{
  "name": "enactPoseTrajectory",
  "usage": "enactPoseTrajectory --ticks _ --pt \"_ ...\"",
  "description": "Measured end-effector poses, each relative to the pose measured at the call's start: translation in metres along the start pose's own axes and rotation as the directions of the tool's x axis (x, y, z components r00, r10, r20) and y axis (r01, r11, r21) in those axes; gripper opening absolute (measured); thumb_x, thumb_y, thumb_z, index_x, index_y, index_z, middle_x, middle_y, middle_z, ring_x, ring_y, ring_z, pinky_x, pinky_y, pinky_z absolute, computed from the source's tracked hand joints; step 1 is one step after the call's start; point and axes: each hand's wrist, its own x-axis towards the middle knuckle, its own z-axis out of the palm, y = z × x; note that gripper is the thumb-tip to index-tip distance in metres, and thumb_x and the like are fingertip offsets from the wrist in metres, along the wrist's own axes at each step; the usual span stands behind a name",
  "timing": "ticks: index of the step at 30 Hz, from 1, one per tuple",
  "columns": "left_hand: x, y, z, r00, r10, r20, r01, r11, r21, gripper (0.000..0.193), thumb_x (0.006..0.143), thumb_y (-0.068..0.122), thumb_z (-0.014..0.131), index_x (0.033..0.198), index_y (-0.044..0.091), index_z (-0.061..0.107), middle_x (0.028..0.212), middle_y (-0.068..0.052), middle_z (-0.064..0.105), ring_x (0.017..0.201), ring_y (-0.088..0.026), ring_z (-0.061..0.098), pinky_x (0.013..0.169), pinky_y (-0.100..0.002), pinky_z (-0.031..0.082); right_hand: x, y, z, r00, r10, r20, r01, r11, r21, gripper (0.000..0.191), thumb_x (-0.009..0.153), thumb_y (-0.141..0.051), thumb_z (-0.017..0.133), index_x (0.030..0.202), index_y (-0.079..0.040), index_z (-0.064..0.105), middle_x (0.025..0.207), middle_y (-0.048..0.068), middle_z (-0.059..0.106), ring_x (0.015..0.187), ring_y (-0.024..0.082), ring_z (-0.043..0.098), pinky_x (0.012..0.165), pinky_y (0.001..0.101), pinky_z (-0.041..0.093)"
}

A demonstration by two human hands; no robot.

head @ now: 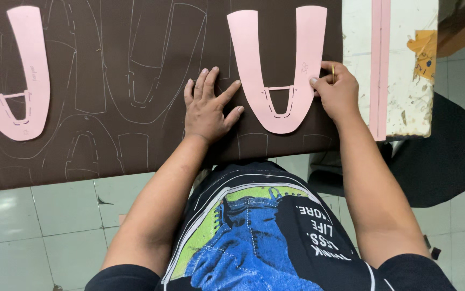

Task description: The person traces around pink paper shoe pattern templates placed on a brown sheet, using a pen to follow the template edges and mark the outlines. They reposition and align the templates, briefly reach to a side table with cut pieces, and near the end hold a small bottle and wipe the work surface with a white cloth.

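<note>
Right hand (339, 92) clenched in a pinch grip around a thin yellow marking tool (333, 73), tip set at the outer edge of a pink U-shaped paper template (276, 116). Left hand (208, 105) released and spread flat, fingertips pressing the brown sheet material (135, 64) just beside the template's inner arm, not on the template itself. Template lying on the sheet near the right end of the worktop (405, 108), among faint traced outlines. A second pink template (25, 81) resting well apart to the left. Risk judged from here: template, held only at one edge, liable to slide or pivot under the tool's push, leaving a crooked outline or one overlapping a neighbouring tracing.
</note>
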Motion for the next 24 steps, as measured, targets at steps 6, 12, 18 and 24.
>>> enactPoseTrajectory --ticks 6,12,18,24 --pt "0.0 0.002 0.0 1.0 -0.004 0.008 0.004 1.0 0.014 0.057 0.092 0.059 0.065 0.145 0.04 0.057 0.161 -0.012 0.03 0.152 -0.034 0.023 0.124 -0.057 0.011 -0.001 0.001 -0.001 1.0 -0.011 -0.007 0.012 1.0 0.028 0.038 0.091 -0.005 0.073 0.128 0.0 0.064 0.082 0.002 0.07 0.071 0.009 0.067 0.067 0.0246 0.054" --pt "-0.001 0.002 -0.001 1.0 0.001 0.002 -0.001 1.0 0.008 0.056 0.093 0.058 0.063 0.146 0.041 0.056 0.162 -0.012 0.03 0.152 -0.034 0.023 0.124 -0.057 0.01 -0.001 0.005 -0.001 1.0 0.0 -0.017 0.001 1.0 0.021 0.035 0.089 -0.006 0.074 0.122 0.0 0.063 0.081 0.003 0.07 0.07 0.011 0.067 0.067 0.0261 0.054" --pt "-0.001 0.005 -0.001 1.0 0.006 0.002 -0.006 1.0 0.014 0.053 0.095 0.057 0.061 0.146 0.041 0.057 0.161 -0.013 0.031 0.152 -0.034 0.023 0.123 -0.057 0.009 0.0 0.012 -0.003 0.998 -0.055 -0.031 0.055 0.998 -0.007 0.036 0.087 -0.005 0.075 0.118 0.002 0.058 0.078 0.005 0.067 0.068 0.013 0.066 0.065 0.0278 0.054" --pt "-0.002 0.004 0.004 1.0 -0.001 -0.014 0.001 1.0 -0.006 0.052 0.095 0.052 0.062 0.144 0.038 0.058 0.16 -0.014 0.033 0.151 -0.033 0.024 0.123 -0.057 0.01 0.001 0.01 -0.006 1.0 -0.019 -0.021 0.018 0.999 -0.033 0.037 0.086 -0.005 0.077 0.116 0.001 0.058 0.076 0.004 0.066 0.067 0.012 0.065 0.064 0.0269 0.053"
